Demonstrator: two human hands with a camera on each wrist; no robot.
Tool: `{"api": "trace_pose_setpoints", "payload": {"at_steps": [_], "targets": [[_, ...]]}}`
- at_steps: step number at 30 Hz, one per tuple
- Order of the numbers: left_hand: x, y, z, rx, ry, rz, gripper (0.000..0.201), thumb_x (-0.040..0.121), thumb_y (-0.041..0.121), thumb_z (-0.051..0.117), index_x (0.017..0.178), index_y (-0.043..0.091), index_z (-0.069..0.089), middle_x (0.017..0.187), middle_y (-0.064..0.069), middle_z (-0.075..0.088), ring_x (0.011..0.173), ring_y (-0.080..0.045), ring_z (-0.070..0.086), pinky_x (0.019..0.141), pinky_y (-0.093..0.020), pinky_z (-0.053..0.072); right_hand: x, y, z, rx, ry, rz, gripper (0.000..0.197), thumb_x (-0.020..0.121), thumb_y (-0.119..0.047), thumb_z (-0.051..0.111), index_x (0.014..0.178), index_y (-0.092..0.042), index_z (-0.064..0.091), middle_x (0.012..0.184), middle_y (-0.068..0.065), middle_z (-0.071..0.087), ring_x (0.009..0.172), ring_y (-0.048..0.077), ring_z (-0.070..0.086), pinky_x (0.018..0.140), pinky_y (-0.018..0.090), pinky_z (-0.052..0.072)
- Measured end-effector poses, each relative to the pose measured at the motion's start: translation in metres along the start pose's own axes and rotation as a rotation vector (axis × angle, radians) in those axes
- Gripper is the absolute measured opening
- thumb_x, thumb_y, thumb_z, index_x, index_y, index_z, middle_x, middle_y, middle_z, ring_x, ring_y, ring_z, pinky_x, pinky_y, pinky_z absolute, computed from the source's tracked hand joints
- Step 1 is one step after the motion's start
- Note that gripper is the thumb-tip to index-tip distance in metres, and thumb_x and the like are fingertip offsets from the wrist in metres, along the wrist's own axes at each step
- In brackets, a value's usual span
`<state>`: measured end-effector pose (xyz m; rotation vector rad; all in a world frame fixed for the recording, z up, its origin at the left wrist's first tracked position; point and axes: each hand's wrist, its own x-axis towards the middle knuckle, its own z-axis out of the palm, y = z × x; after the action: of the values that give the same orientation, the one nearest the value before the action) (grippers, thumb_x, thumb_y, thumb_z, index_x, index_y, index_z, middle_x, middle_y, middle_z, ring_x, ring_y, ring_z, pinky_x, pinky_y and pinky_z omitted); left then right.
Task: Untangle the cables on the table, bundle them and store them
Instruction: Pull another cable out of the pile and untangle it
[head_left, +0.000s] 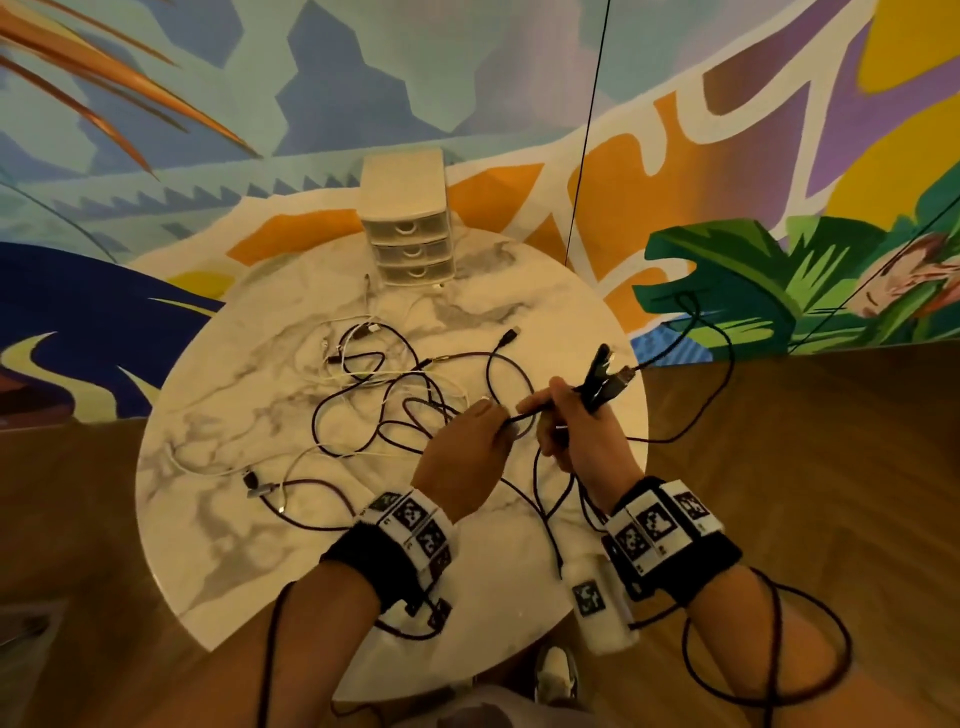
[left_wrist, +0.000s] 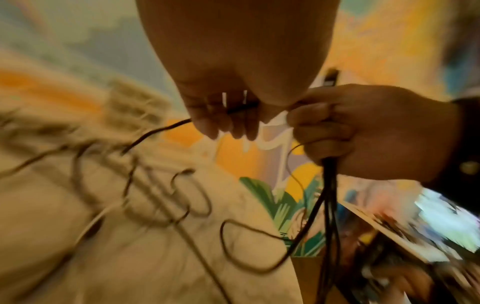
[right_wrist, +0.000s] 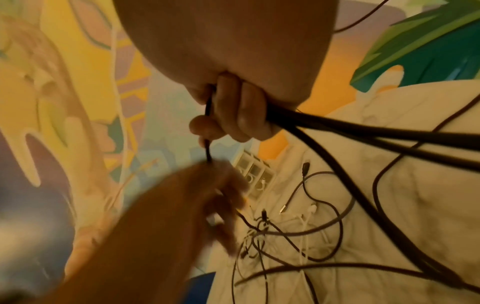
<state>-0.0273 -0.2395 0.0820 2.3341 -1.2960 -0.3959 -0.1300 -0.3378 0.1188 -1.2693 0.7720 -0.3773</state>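
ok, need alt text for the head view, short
Two hands work a black cable above a round marble table: the right hand grips a bunch of black cable strands with plugs sticking up, the left hand pinches the strand running from it. Tangled black and white cables lie on the table, with a small three-drawer organizer at its far edge.

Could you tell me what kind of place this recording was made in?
Probably an indoor lounge or studio corner: a round marble-look table with a small drawer unit, a colourful painted mural wall, and a wood floor.
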Motion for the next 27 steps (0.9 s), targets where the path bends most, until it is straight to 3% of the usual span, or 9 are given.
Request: {"api": "trace_pose_setpoints", "payload": {"at_steps": [3, 5, 9, 10, 13, 16, 19, 22, 27], "targets": [[-0.009, -0.049, 0.018, -0.226, -0.055, -0.261, 0.019, 0.096, 0.021, 0.049, 0.095, 0.006, 0.059, 0.09, -0.008, 0.056, 0.088, -0.029, 0.057, 0.071, -0.03, 0.04, 0.003, -0.016, -0.009, 0.06, 0.056, -0.043, 0.049, 0.102, -0.032, 0.034, 0.068, -0.009, 0.06, 0.045, 0.004, 0.046, 0.038, 0.013, 0.032, 0.037, 0.019, 0.022], [-0.005, -0.075, 0.01, -0.275, 0.096, -0.385, 0.017, 0.095, 0.018, 0.051, 0.093, 0.003, 0.06, 0.09, -0.017, 0.06, 0.087, -0.035, 0.059, 0.07, -0.035, 0.042, 0.005, -0.03, -0.02, 0.144, 0.121, -0.103, 0.049, 0.102, -0.032, 0.034, 0.064, -0.012, 0.056, 0.044, 0.002, 0.045, 0.038, 0.013, 0.028, 0.039, 0.019, 0.017], [0.01, -0.08, -0.026, -0.193, 0.488, -0.198, 0.013, 0.095, 0.009, 0.048, 0.091, 0.001, 0.058, 0.093, -0.011, 0.054, 0.087, -0.024, 0.049, 0.074, -0.029, 0.033, 0.014, -0.05, -0.045, 0.353, 0.244, -0.215, 0.046, 0.102, -0.036, 0.033, 0.065, -0.014, 0.052, 0.044, -0.004, 0.045, 0.037, 0.009, 0.027, 0.042, 0.018, 0.013], [0.009, -0.082, -0.021, -0.177, 0.46, -0.196, 0.016, 0.095, 0.012, 0.047, 0.093, 0.0, 0.058, 0.097, -0.013, 0.055, 0.091, -0.026, 0.05, 0.078, -0.031, 0.035, 0.016, -0.05, -0.049, 0.385, 0.266, -0.238, 0.046, 0.102, -0.037, 0.033, 0.066, -0.014, 0.051, 0.043, -0.004, 0.045, 0.037, 0.009, 0.026, 0.042, 0.017, 0.013], [-0.001, -0.095, 0.012, -0.131, 0.112, -0.34, 0.024, 0.095, 0.017, 0.047, 0.1, -0.002, 0.06, 0.103, -0.02, 0.056, 0.097, -0.035, 0.054, 0.078, -0.032, 0.035, 0.019, -0.045, -0.057, 0.408, 0.324, -0.26, 0.048, 0.101, -0.041, 0.034, 0.068, -0.012, 0.053, 0.043, -0.004, 0.043, 0.035, 0.008, 0.027, 0.04, 0.016, 0.015], [0.003, -0.088, 0.006, -0.216, 0.228, -0.365, 0.018, 0.095, 0.012, 0.048, 0.102, 0.0, 0.059, 0.104, -0.019, 0.058, 0.098, -0.033, 0.055, 0.076, -0.029, 0.033, 0.017, -0.039, -0.062, 0.382, 0.359, -0.241, 0.05, 0.1, -0.044, 0.033, 0.074, -0.012, 0.062, 0.049, -0.001, 0.044, 0.037, 0.009, 0.03, 0.044, 0.022, 0.011], [0.012, -0.065, -0.011, -0.157, 0.351, -0.224, 0.017, 0.096, 0.014, 0.047, 0.101, 0.004, 0.06, 0.102, -0.014, 0.059, 0.098, -0.03, 0.054, 0.082, -0.03, 0.037, 0.014, -0.031, -0.051, 0.344, 0.277, -0.19, 0.051, 0.1, -0.045, 0.031, 0.084, -0.013, 0.068, 0.048, -0.001, 0.047, 0.037, 0.009, 0.023, 0.043, 0.022, 0.01], [0.01, -0.043, -0.005, -0.013, 0.249, -0.096, 0.023, 0.093, 0.023, 0.043, 0.099, 0.009, 0.061, 0.104, -0.009, 0.056, 0.099, -0.026, 0.052, 0.08, -0.038, 0.045, 0.01, -0.017, -0.021, 0.169, 0.111, -0.111, 0.047, 0.102, -0.038, 0.031, 0.098, -0.009, 0.068, 0.05, 0.0, 0.05, 0.038, 0.009, 0.024, 0.038, 0.018, 0.015], [-0.012, -0.034, 0.02, -0.011, 0.088, 0.063, 0.015, 0.094, 0.016, 0.049, 0.105, 0.013, 0.059, 0.106, -0.003, 0.051, 0.086, -0.016, 0.05, 0.07, -0.03, 0.045, 0.008, -0.001, 0.008, 0.057, 0.02, 0.018, 0.043, 0.101, -0.031, 0.037, 0.074, -0.007, 0.059, 0.059, 0.008, 0.054, 0.041, 0.009, 0.046, 0.037, 0.016, 0.025]]}}
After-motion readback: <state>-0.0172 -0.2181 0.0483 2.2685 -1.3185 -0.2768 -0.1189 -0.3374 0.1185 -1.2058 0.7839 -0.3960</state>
